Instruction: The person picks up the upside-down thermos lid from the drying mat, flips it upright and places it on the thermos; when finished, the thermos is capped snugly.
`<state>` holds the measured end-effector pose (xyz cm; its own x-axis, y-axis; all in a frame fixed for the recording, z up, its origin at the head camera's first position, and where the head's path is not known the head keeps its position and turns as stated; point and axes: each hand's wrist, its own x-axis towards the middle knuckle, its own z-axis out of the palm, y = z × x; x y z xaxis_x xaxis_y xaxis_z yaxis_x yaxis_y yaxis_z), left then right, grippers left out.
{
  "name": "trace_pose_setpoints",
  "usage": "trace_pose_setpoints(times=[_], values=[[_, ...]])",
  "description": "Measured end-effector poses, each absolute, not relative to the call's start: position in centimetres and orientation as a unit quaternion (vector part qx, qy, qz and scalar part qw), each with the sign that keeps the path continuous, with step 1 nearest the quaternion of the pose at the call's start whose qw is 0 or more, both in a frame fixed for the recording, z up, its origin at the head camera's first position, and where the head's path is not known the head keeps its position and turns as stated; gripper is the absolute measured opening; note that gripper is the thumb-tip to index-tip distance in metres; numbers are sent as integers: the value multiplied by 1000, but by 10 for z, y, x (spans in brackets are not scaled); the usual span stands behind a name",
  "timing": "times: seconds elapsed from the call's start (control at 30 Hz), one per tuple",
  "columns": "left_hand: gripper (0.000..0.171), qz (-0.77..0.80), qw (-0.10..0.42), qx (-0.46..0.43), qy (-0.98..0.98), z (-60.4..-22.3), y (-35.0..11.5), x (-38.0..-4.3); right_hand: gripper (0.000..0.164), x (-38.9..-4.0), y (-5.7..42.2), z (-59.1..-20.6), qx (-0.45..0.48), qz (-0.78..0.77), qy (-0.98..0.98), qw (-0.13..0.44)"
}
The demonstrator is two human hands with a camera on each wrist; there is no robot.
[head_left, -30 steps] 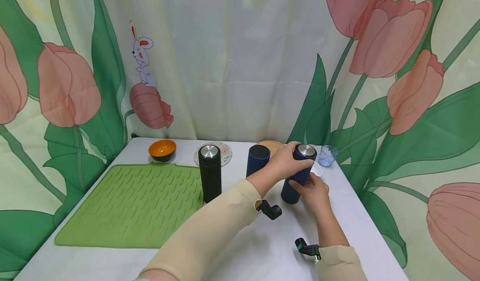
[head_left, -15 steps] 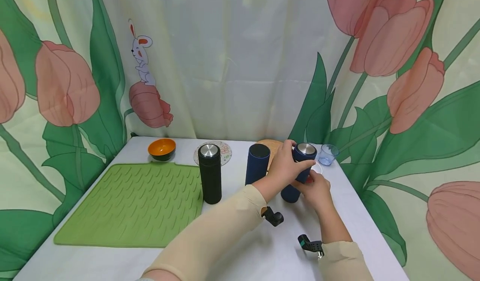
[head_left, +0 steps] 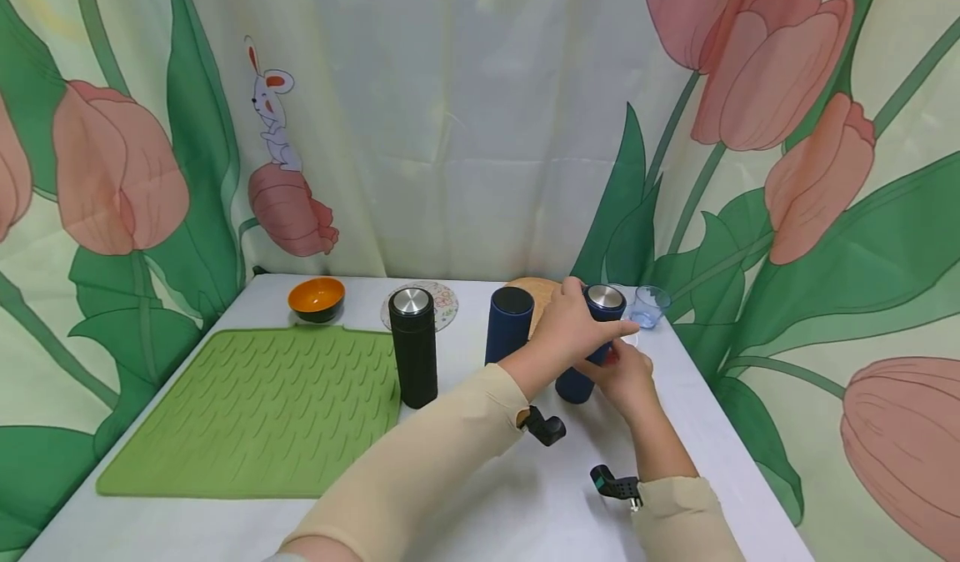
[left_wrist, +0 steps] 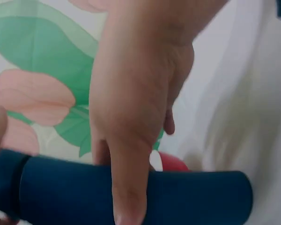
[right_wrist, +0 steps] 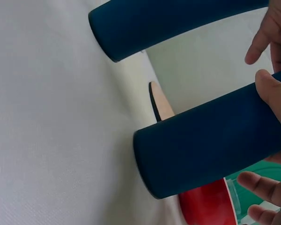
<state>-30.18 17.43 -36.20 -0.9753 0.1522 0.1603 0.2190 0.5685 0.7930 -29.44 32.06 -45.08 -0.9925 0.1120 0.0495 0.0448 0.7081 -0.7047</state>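
In the head view, a dark blue vacuum flask (head_left: 575, 388) with a silver-topped lid (head_left: 604, 297) leans slightly at the right of the table. My left hand (head_left: 558, 335) holds it around the lid end, thumb reaching across the front. Lower down, my right hand (head_left: 626, 374) grips the middle of its body. The right wrist view shows the flask's lower body (right_wrist: 206, 140) with my right thumb (right_wrist: 271, 93) over it. In the left wrist view the right hand (left_wrist: 131, 108) crosses the flask (left_wrist: 196, 197), while left fingertips show at the edge beside the lid.
Left of the hands stand a second blue flask (head_left: 510, 322) and a black flask (head_left: 415, 353). A green mat (head_left: 255, 412), an orange bowl (head_left: 317, 298) and a floral coaster (head_left: 444, 303) lie beyond. Behind the held flask are a red, white-rimmed container (right_wrist: 208, 206) and a glass (head_left: 647, 308).
My left thumb now reaches farther right past the lid. The right hand sits slightly higher on the flask. The head view has shifted a little; the other flasks stay put.
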Motion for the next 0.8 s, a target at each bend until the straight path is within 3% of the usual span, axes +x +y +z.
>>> trace_pose_setpoints(times=[0.1, 0.27, 0.53, 0.7, 0.8], values=[[95, -425, 55, -88, -899, -362, 180, -301, 84, -294, 319, -452, -47, 383, -922, 41], [81, -381, 74, -95, -917, -363, 181, -300, 82, -292, 317, -453, -67, 397, -915, 31], [71, -331, 10, -141, -933, -343, 173, -303, 82, -289, 318, -450, -55, 405, -911, 51], [72, -322, -1, -150, -935, -343, 173, -304, 86, -288, 319, -450, -64, 400, -913, 40], [83, -335, 4, -139, -932, -345, 174, -305, 90, -289, 319, -451, -66, 388, -919, 33]])
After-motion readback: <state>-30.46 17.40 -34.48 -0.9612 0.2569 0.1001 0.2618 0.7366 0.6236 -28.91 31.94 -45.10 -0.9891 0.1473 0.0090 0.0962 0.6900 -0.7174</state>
